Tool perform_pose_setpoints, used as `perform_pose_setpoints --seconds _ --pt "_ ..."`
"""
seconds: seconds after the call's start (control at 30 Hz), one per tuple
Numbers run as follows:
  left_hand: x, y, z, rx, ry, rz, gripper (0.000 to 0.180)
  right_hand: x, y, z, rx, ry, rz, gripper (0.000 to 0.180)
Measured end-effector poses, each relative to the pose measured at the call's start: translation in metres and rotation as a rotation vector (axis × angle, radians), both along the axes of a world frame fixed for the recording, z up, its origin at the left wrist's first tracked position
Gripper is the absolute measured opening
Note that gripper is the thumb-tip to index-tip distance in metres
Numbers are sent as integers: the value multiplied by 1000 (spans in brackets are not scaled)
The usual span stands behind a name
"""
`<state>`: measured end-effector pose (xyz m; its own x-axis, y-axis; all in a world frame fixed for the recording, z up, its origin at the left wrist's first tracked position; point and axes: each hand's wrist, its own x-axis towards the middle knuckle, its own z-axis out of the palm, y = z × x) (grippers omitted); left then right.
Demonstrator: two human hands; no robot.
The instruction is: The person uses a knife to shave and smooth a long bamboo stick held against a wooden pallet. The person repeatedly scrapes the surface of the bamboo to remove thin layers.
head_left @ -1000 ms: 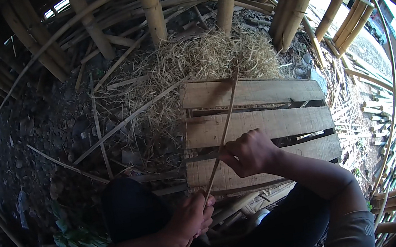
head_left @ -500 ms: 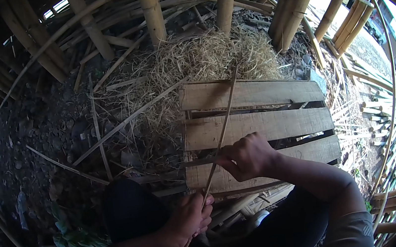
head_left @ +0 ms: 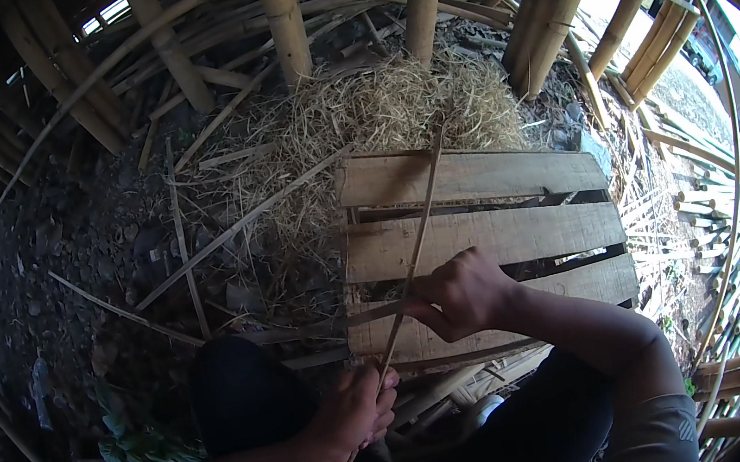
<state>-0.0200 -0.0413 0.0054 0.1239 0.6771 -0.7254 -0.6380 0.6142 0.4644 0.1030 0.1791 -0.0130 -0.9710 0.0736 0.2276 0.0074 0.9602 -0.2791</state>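
A long thin bamboo strip (head_left: 421, 233) slants from above the far plank down past my lap. My left hand (head_left: 356, 412) is closed round its lower part. Above it, my right hand (head_left: 461, 297) is closed on a knife, whose handle the fingers hide. The flat dark blade (head_left: 372, 315) points left and crosses the strip close to the right fingers. Beneath both lies a low slatted wooden table (head_left: 483, 235); the strip's upper part passes over its planks.
Beyond the table lies a heap of pale shavings (head_left: 400, 101). Upright bamboo poles (head_left: 285, 27) stand at the back. Loose strips (head_left: 243, 222) lie on dark, littered ground to the left. Many cut bamboo lengths (head_left: 728, 249) are spread at right, and a leafy plant (head_left: 142, 448) is at lower left.
The knife blade has tilted, its left end now lower and nearer to me. Both hands and the bamboo strip are almost where they were.
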Motion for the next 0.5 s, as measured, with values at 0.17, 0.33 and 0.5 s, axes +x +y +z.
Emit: perform_pose_setpoints --seconds 0.17,0.33,0.5 --pt "-2 2 0 -8 -19 19 26 -3 23 -8 37 -72 -129 42" --pt "1 2 5 6 47 -12 31 1 41 -4 6 -66 -114 42" --pt "-1 2 2 -1 3 -5 26 1 13 0 7 -13 -22 44"
